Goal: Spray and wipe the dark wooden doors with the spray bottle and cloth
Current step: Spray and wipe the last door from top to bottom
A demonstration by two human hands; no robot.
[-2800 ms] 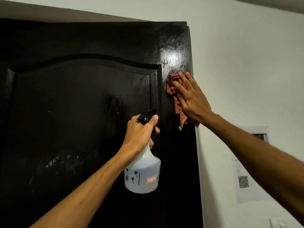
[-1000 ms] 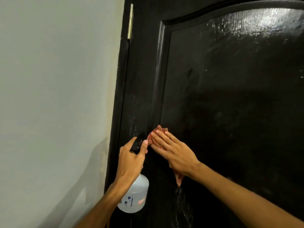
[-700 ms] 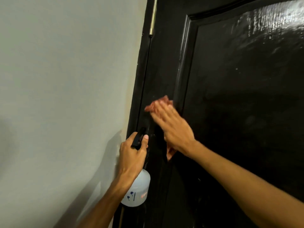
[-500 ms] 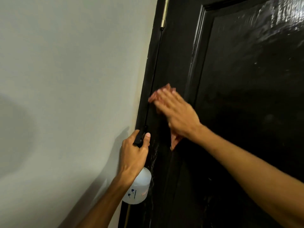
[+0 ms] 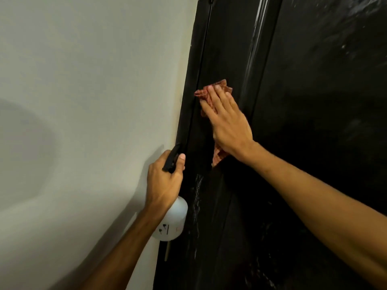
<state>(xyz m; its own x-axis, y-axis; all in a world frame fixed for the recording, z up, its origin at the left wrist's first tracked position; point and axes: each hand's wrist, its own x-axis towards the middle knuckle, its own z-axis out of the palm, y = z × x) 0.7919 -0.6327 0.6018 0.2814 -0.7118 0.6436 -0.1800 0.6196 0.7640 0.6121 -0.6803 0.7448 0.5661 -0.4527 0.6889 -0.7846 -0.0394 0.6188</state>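
drips (image 5: 198, 191) below your flat right grip (image 5: 228, 122) pressing the cloth (image 5: 218, 88) may streak the door (image 5: 314, 143) if missed; left grip (image 5: 163, 183) clasps the spray bottle (image 5: 174, 218).

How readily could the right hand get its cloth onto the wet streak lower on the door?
Probably yes: the right hand pressing the cloth is just above the streak with bare door between; the left hand gripping the spray bottle sits beside it.
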